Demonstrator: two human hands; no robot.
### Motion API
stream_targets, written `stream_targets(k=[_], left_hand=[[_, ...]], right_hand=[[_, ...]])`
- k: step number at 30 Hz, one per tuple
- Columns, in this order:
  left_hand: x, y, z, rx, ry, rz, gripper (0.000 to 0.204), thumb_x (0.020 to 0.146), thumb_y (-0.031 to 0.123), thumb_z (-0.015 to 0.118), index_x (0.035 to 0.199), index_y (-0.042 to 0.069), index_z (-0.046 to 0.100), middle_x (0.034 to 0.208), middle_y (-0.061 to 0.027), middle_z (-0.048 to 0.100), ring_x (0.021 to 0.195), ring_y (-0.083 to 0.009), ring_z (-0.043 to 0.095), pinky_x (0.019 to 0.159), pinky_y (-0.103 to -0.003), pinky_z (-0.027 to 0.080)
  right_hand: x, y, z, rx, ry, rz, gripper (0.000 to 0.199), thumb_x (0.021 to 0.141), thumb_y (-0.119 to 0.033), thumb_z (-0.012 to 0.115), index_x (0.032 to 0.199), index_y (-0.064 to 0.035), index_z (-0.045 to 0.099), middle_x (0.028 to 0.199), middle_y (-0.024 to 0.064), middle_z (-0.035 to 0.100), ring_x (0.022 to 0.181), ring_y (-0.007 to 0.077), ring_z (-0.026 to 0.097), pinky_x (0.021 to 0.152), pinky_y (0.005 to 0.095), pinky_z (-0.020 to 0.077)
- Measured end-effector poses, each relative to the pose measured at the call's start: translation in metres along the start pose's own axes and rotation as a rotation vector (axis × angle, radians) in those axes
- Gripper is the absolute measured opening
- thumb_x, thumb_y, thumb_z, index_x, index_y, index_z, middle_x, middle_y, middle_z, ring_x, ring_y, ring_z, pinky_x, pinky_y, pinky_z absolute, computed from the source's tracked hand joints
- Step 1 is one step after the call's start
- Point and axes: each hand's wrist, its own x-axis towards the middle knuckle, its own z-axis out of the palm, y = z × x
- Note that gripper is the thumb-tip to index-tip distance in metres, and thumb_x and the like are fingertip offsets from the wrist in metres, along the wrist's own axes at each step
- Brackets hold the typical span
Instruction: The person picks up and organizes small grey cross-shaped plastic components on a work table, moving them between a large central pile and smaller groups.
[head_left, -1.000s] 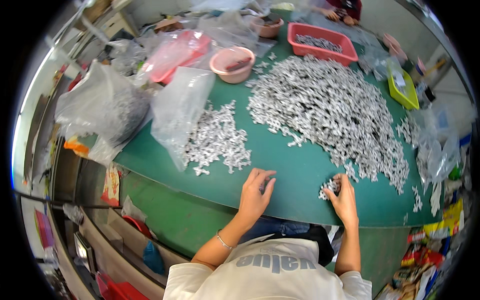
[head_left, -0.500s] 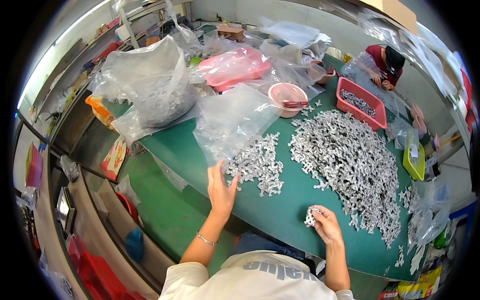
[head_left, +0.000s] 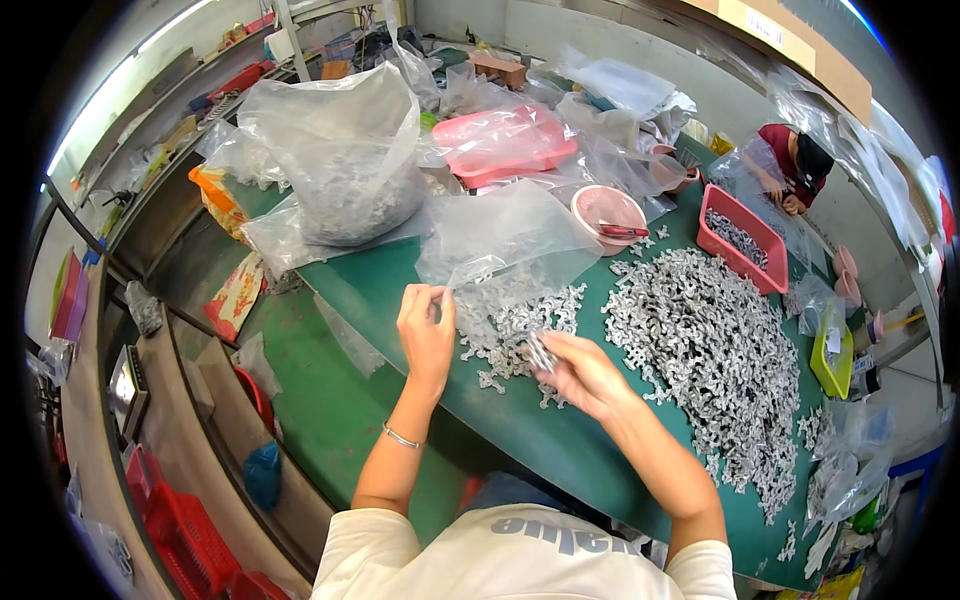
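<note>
My left hand pinches the near edge of a clear plastic bag that lies over part of a small heap. This heap is made of small silver-grey metal parts on the green table. Over its near right side, my right hand is closed around a few of the same metal parts, partly blurred by motion. A much larger pile of these parts spreads over the table to the right.
A pink basket of parts stands behind the large pile, near another person at the far right. A round pink tub holds a red-handled tool. Far left sits a big filled plastic bag, with a pink tray behind.
My right hand has moved left and away from me with its metal parts, to the small heap. My left hand has closed on the bag's edge, lifting it slightly. The view has shifted a little.
</note>
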Motion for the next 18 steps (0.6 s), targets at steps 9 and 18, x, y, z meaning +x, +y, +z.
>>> stream_targets(k=[9,18], left_hand=[[0.005,-0.004,-0.005,-0.053,0.057,-0.027,0.005,0.077,0.0,0.062,0.078,-0.004,0.059,0.075,-0.0076,0.053,0.06,-0.0143,0.047,0.053,-0.026,0.038],[0.002,-0.016,0.005,-0.01,0.059,-0.018,0.005,0.079,0.003,0.06,0.079,-0.002,0.06,0.073,-0.0065,0.053,0.064,-0.0147,0.048,0.059,-0.027,0.04]], right_hand=[[0.138,-0.028,0.037,0.071,-0.009,-0.178,0.016,0.086,0.001,0.048,0.101,0.0069,0.048,0.105,0.0153,0.051,0.096,0.0272,0.054,0.09,0.0438,0.0483],[0.101,-0.013,-0.007,-1.135,0.063,-0.533,0.038,0.083,-0.01,0.051,0.117,0.0074,0.048,0.116,0.024,0.053,0.108,0.0284,0.053,0.094,0.0358,0.0397]])
